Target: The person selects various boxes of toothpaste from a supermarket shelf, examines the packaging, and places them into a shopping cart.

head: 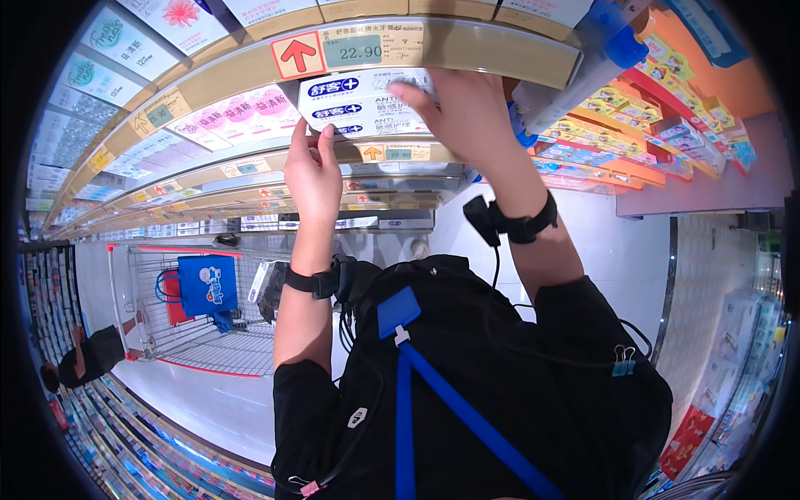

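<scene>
White toothpaste boxes (365, 103) with dark blue logos lie stacked on a shelf, just under the price rail (450, 47) of the shelf above. My left hand (314, 169) pinches the lower left front of this stack between thumb and fingers. My right hand (459, 115) reaches over the stack's right end, thumb apart and over the box fronts; its other fingers are hidden beneath the rail. Whether it grips a box cannot be told. Pink and white boxes (237, 115) stand to the left of the stack.
Lower shelf rails (275, 164) run below my hands. A wire shopping cart (206, 350) with a blue bag (208, 284) stands at the left, a person (94, 356) beside its handle. A clear tube with blue fittings (562, 78) and colourful hanging packs (600, 137) are on the right.
</scene>
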Demonstrator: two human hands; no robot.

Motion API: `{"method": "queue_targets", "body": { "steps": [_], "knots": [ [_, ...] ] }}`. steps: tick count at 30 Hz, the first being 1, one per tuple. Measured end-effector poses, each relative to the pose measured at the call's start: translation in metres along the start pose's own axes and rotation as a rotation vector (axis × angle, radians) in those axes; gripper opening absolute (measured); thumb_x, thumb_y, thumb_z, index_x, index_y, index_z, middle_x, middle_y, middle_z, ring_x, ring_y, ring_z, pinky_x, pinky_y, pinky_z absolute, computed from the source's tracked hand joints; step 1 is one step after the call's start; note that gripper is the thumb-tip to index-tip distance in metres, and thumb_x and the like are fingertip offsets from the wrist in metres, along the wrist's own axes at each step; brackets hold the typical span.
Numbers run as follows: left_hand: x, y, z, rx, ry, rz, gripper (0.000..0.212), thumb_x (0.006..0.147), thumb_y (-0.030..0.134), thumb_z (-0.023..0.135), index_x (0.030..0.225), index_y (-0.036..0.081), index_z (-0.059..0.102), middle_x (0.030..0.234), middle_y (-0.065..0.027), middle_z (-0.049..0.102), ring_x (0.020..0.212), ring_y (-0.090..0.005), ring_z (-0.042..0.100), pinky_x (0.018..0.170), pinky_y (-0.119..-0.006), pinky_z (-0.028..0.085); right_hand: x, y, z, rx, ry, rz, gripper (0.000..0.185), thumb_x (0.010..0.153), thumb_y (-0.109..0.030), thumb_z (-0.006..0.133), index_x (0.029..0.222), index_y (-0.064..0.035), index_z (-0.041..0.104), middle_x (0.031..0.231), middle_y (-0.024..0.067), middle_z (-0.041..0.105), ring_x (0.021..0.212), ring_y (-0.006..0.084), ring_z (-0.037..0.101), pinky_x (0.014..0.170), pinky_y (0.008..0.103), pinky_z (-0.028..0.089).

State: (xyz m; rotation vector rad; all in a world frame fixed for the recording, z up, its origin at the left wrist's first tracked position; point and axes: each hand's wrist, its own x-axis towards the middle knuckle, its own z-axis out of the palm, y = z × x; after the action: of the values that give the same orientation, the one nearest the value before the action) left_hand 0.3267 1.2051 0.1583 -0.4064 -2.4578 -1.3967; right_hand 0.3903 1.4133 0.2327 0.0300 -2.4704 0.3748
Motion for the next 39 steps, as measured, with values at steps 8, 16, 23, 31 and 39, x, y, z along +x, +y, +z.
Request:
{"method": "queue_targets", "body": {
  "steps": [8,16,23,31,39],
  "knots": [
    [0.003,-0.001,-0.003,0.031,-0.048,0.032,0.031,0.1,0.021,0.06,0.124,0.0,0.063,0.067,-0.009,0.063,0.055,-0.016,0.056,0.054,-0.031,0.045,-0.036,0.004,0.026,0.547,0.369,0.366,0.046,0.104,-0.034,0.046,0.137,-0.0025,0.041,0.115,0.0268,0.057,0.106,0.0415,0.057,0.098,0.0454,0.042],
    [-0.003,-0.006,-0.002,-0.126,-0.007,-0.079,0.036,0.101,0.023,0.058,0.123,-0.005,0.061,0.067,-0.0061,0.062,0.061,-0.0095,0.054,0.058,-0.027,0.044,-0.04,0.003,0.035,0.707,0.36,0.588,0.052,0.104,-0.04,0.045,0.139,-0.0019,0.04,0.109,0.0249,0.067,0.097,0.0358,0.068,0.086,0.0401,0.051],
    [-0.001,0.005,0.005,-0.13,-0.046,-0.141,0.037,0.101,0.024,0.059,0.12,-0.007,0.062,0.066,-0.0052,0.062,0.06,-0.0086,0.053,0.057,-0.025,0.044,-0.045,0.013,0.038,0.715,0.287,0.677,0.059,0.102,-0.046,0.046,0.141,-0.0018,0.043,0.093,0.023,0.07,0.084,0.0336,0.07,0.077,0.0362,0.052],
    [-0.012,0.016,-0.021,-0.201,0.133,0.045,0.025,0.101,0.02,0.06,0.103,-0.005,0.063,0.076,-0.0028,0.066,0.064,-0.0044,0.049,0.058,-0.022,0.04,-0.045,-0.01,0.005,0.551,0.366,0.56,0.049,0.102,-0.038,0.053,0.133,-0.0004,0.054,0.073,0.015,0.067,0.066,0.0172,0.063,0.061,0.0316,0.048],
    [-0.085,-0.028,-0.172,0.011,0.28,-0.107,0.01,0.096,0.005,0.064,0.089,-0.003,0.064,0.071,-0.0052,0.068,0.055,-0.0036,0.051,0.05,-0.018,0.039,-0.056,-0.112,0.014,0.872,-0.053,0.37,0.048,0.105,-0.028,0.048,0.14,0.005,0.045,0.095,0.0154,0.071,0.082,0.017,0.067,0.075,0.0291,0.051]
  ]
}}
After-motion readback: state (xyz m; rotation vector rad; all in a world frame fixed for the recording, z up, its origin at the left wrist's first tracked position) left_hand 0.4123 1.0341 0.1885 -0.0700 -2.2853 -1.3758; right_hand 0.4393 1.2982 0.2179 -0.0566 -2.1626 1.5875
